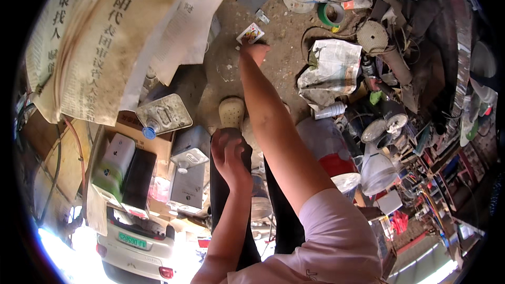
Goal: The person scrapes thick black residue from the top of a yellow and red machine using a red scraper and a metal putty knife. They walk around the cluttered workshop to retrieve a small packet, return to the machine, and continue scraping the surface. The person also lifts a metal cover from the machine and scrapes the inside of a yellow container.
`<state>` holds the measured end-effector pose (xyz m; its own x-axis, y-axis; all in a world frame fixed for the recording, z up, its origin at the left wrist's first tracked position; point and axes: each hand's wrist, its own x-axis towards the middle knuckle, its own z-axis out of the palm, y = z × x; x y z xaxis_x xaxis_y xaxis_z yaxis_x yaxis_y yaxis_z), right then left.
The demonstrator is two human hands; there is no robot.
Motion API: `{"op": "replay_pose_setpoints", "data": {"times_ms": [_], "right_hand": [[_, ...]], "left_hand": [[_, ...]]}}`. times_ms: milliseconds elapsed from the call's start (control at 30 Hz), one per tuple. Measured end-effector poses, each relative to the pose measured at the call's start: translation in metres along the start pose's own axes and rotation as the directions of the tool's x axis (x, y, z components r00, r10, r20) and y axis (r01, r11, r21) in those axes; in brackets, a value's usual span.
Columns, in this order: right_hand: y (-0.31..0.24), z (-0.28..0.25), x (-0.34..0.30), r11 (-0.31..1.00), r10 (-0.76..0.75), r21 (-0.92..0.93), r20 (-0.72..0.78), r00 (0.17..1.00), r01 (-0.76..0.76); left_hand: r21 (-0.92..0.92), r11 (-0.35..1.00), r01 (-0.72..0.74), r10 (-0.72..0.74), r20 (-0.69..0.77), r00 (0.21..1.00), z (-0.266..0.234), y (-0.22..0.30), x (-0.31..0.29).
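My right arm stretches forward and down to the dirty floor. At its end my right hand point(254, 52) has its fingers closed at the near edge of a playing card point(250, 33), white with a coloured picture; the fingertips are partly hidden. My left hand point(231, 160) lies over my dark-trousered left knee, fingers apart and holding nothing. Beyond that knee a cream clog point(231, 112) shows on my foot. Just past the card lies a small pale piece point(262, 16), too small to name.
Large printed paper sheets point(105, 37) hang at the far left. Below them are a metal can with a blue cap point(164, 114) and boxed tins point(188, 186). A green tape roll point(330, 14), a crumpled sack point(331, 66), buckets and tools crowd the right. A white car point(134, 250) stands lower left.
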<state>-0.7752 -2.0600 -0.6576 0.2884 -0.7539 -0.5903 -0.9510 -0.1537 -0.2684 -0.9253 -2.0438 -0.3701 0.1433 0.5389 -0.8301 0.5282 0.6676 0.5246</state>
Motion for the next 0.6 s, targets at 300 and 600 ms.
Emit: {"op": "replay_pose_setpoints", "data": {"times_ms": [300, 600], "right_hand": [[0.009, -0.009, 0.022, 0.854, -0.449, -0.217, 0.152, 0.881, 0.473], [0.069, -0.187, -0.062, 0.871, -0.248, 0.490, 0.493, 0.834, -0.031]], "left_hand": [[0.019, 1.000, 0.017, -0.020, 0.181, 0.983, -0.001, -0.013, 0.016], [0.119, 0.992, 0.051, -0.074, 0.199, 0.977, -0.008, -0.047, 0.025]]}}
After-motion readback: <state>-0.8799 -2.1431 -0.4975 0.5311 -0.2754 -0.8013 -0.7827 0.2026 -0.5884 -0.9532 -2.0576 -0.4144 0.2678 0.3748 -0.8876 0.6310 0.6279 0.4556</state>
